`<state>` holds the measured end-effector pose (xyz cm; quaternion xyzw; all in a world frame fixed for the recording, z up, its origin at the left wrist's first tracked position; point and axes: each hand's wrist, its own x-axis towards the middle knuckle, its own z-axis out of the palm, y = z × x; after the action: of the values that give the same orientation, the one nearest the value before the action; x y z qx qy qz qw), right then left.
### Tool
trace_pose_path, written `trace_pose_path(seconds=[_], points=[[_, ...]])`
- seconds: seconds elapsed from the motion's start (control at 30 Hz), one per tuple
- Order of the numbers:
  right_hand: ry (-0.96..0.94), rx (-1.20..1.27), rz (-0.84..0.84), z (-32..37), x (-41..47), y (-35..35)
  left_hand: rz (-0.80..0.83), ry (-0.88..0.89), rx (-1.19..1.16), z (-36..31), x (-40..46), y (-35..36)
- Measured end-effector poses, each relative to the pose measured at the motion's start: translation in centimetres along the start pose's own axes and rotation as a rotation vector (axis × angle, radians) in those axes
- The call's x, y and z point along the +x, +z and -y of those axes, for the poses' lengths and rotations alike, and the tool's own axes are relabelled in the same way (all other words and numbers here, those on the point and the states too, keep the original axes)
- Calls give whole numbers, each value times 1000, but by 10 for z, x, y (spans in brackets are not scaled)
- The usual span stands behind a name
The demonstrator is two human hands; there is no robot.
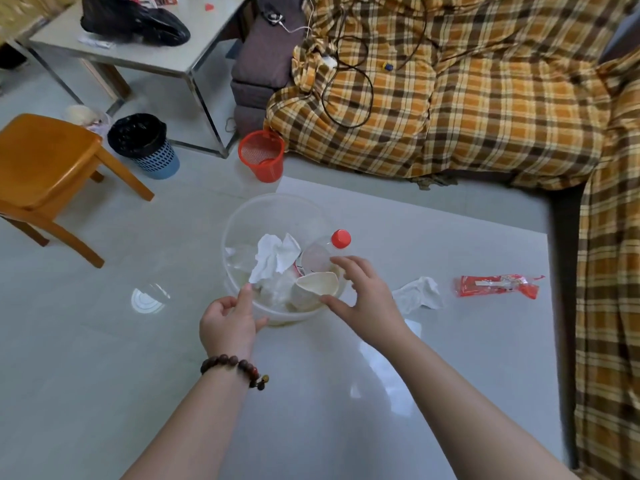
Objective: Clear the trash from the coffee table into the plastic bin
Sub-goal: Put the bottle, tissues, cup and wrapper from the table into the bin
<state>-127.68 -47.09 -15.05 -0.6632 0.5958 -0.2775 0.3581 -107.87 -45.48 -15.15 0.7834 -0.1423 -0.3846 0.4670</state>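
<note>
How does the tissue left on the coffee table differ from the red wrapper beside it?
The crumpled tissue is white, plain and bunched up; the red wrapper is red, printed and lies long and flat. The tissue lies closer to the right hand and the plastic bin; the wrapper lies farther out, toward the table's right edge. Both still rest on the coffee table, outside the bin, untouched.

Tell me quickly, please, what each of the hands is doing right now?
Left hand: closed on the rim of the clear plastic bin.
Right hand: open, fingers spread over the crushed paper cup in the bin, holding nothing.
</note>
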Motion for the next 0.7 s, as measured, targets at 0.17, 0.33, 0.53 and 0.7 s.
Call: trace_pose_path(seconds=[0.17,0.33,0.53,0.7], points=[[233,-52,-52,-75,-2,-37,-12,-1,13,2,1,20],[503,-187,-6,-171,3,-48,-4,5,6,10,2,52],[584,-318,162,-239,25,-34,9,39,37,27,4,81],[697,-275,182,-253,26,-13,17,73,90,25,-5,94]])
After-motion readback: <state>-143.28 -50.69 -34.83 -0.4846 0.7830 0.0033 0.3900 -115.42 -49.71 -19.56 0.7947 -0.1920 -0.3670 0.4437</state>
